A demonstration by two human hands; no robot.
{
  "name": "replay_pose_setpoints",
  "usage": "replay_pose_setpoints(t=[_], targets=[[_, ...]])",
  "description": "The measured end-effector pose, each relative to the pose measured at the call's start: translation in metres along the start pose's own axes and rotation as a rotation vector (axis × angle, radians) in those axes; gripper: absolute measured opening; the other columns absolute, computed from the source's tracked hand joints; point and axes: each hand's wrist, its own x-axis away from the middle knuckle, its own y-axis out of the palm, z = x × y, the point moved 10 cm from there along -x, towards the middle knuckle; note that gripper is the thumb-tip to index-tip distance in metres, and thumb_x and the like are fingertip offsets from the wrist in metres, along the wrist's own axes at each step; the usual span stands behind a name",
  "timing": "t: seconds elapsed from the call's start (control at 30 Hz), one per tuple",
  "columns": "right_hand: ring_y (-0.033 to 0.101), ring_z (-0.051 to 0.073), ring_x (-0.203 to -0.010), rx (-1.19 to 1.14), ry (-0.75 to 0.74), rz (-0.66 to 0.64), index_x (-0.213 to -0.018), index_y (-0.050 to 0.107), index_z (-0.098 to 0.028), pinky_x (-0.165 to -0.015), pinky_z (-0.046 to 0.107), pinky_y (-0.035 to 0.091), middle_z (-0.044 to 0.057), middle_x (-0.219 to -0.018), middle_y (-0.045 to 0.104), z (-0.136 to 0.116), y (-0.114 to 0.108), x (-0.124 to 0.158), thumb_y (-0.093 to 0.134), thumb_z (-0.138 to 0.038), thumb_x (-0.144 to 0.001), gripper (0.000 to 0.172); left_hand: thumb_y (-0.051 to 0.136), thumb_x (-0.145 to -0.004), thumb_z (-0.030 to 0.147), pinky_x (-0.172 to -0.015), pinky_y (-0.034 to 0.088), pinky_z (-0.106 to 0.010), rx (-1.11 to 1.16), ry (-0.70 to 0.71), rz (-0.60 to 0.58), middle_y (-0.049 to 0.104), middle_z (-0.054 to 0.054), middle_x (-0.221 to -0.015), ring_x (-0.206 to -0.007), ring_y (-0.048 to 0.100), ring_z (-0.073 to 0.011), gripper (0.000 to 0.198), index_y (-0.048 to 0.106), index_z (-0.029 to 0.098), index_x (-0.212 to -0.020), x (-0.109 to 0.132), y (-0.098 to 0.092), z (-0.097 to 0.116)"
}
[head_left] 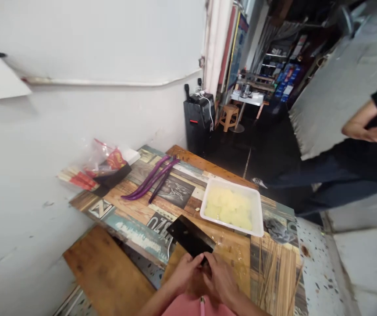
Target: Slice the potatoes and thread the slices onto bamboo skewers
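Note:
My left hand [184, 272] and my right hand [222, 277] meet at the near edge of the patterned table [132, 219], both closed around the handle end of a dark cleaver [188, 237]. Its wide blade lies flat, pointing away to the upper left over a wooden cutting board [234, 252]. Just beyond the blade stands a white tray [257, 219] filled with pale yellow cut pieces [229, 208].
Long purple eggplants [152, 179] lie mid-table. Plastic bags and chopstick packets [99, 169] sit by the wall. Bamboo skewers [274, 272] lie at the right. A wooden bench [106, 274] stands at the left. Another person [356, 166] in dark clothes stands at the right.

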Motion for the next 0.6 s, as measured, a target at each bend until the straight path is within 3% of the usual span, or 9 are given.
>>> replay_pose_setpoints(t=[0.1,0.17,0.27,0.33,0.4,0.5,0.6], targets=[[0.053,0.023,-0.102,-0.059,-0.098,-0.077,-0.132,0.034,-0.020,-0.084,0.032,0.040,0.012,-0.121,0.052,-0.014,0.007,-0.005,0.051,-0.022,-0.074,0.061,0.061,-0.063,0.059,-0.069,0.047,-0.032,0.081,0.017,0.173,0.066,-0.011,-0.082,-0.078,0.062,-0.0227,0.050,0.064,0.013,-0.081,-0.007,-0.038,0.009],[0.054,0.023,-0.100,-0.100,-0.130,-0.145,-0.132,0.035,-0.020,-0.084,0.032,0.040,0.011,-0.118,0.055,-0.019,0.012,-0.003,0.055,-0.025,-0.071,0.065,0.063,-0.062,0.056,-0.070,0.047,-0.033,0.094,0.040,0.209,0.066,-0.010,-0.083,-0.079,0.062,-0.0229,0.047,0.063,0.013,-0.082,-0.011,-0.068,0.024],[0.059,0.019,-0.081,-0.124,-0.060,-0.251,-0.125,0.045,-0.019,-0.074,0.029,0.043,0.005,-0.092,0.065,-0.010,0.023,0.004,0.055,-0.027,-0.071,0.055,0.066,-0.060,0.048,-0.068,0.047,-0.033,0.034,-0.040,0.166,0.067,-0.008,-0.082,-0.076,0.062,-0.0217,0.042,0.061,0.013,-0.083,-0.023,-0.114,0.039],[0.059,0.018,-0.073,-0.102,0.016,-0.287,-0.114,0.055,-0.017,-0.069,0.027,0.043,0.004,-0.080,0.066,0.002,0.029,0.008,0.052,-0.027,-0.073,0.042,0.066,-0.059,0.046,-0.067,0.047,-0.033,-0.125,-0.087,0.151,0.066,-0.007,-0.079,-0.074,0.062,-0.0219,0.039,0.060,0.013,-0.080,-0.033,-0.146,0.049],[0.060,0.018,-0.072,-0.069,0.055,-0.292,-0.103,0.061,-0.018,-0.068,0.025,0.042,0.004,-0.077,0.067,0.013,0.033,0.010,0.050,-0.026,-0.074,0.032,0.066,-0.059,0.046,-0.069,0.046,-0.034,-0.290,-0.031,0.147,0.066,-0.006,-0.076,-0.076,0.061,-0.0224,0.038,0.059,0.013,-0.076,-0.045,-0.172,0.067],[0.061,0.018,-0.070,-0.048,0.069,-0.267,-0.098,0.063,-0.019,-0.066,0.025,0.042,0.003,-0.074,0.067,0.024,0.036,0.012,0.048,-0.023,-0.075,0.029,0.065,-0.058,0.048,-0.077,0.044,-0.035,-0.397,0.112,0.173,0.066,-0.006,-0.080,-0.083,0.060,-0.0231,0.043,0.060,0.013,-0.083,-0.066,-0.200,0.094],[0.060,0.017,-0.066,-0.061,0.098,-0.228,-0.095,0.064,-0.018,-0.062,0.023,0.041,0.003,-0.072,0.068,0.037,0.035,0.016,0.046,-0.023,-0.075,0.027,0.066,-0.054,0.051,-0.079,0.044,-0.035,-0.413,0.137,0.207,0.067,-0.006,-0.083,-0.085,0.059,-0.0238,0.052,0.060,0.012,-0.090,-0.088,-0.218,0.105]])
